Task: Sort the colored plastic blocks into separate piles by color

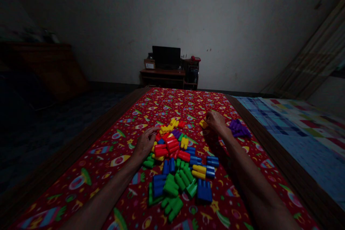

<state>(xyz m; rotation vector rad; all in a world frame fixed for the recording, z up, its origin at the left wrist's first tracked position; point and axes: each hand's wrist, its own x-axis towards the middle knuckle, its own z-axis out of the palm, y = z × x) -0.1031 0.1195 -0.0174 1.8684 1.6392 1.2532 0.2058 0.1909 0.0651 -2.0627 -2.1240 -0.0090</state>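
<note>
Forearms extend, right hand curled against a yellow block.

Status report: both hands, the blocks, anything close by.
Left hand at left edge of block pile, hold unclear. Right hand at yellow block, grip unclear. Purple blocks close beside right wrist.

Left hand and right hand bare. Forearms also bare, slim at the wrists, widening toward the near side.
</note>
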